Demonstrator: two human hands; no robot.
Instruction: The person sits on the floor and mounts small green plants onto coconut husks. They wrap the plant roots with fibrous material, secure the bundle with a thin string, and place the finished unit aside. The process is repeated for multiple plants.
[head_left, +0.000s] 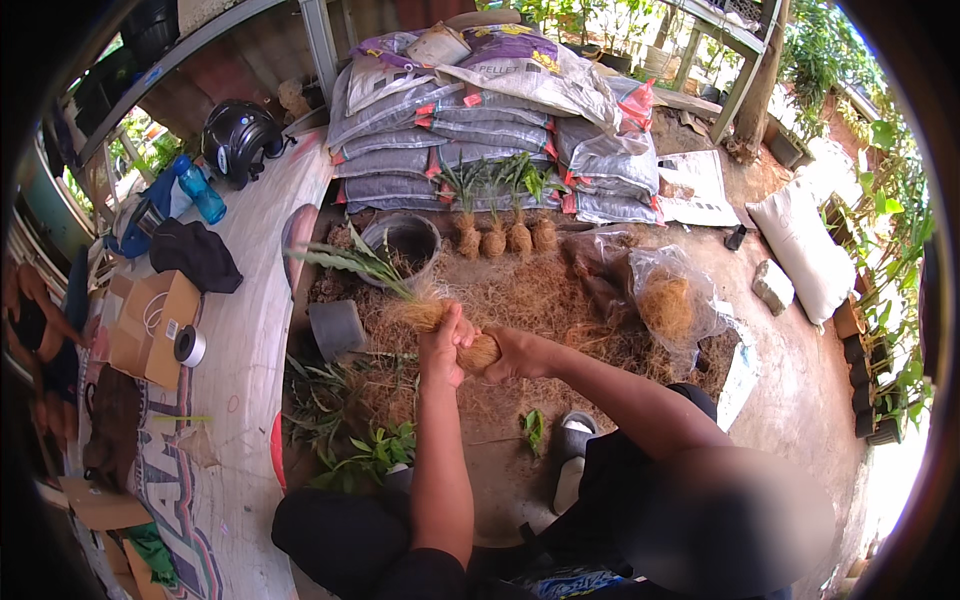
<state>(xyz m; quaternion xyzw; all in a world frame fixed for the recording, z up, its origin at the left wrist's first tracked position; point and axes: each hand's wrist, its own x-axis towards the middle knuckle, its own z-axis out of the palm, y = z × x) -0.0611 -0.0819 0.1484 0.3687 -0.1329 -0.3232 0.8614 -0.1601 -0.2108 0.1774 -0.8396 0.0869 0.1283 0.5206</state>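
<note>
A leafy plant (360, 264) lies tilted to the upper left, its base wrapped in brown coconut fibre (478, 352). My left hand (446, 345) grips the fibre bundle around its middle. The fingers of my right hand (510, 354) close on its lower end. Beyond my hands several fibre-wrapped root balls (519, 238) stand in a row, some with leaves upright. Loose coconut fibre (517, 289) covers the ground in front of me. More fibre sits in a clear plastic bag (667, 304) at the right.
Stacked grey sacks (450, 150) stand at the back. A round black pot (401, 244) and a tipped grey pot (337, 330) are at the left of the fibre. Cut leafy plants (375, 454) lie near my knee. A cardboard box (154, 326) and a tape roll (190, 346) rest on the left surface.
</note>
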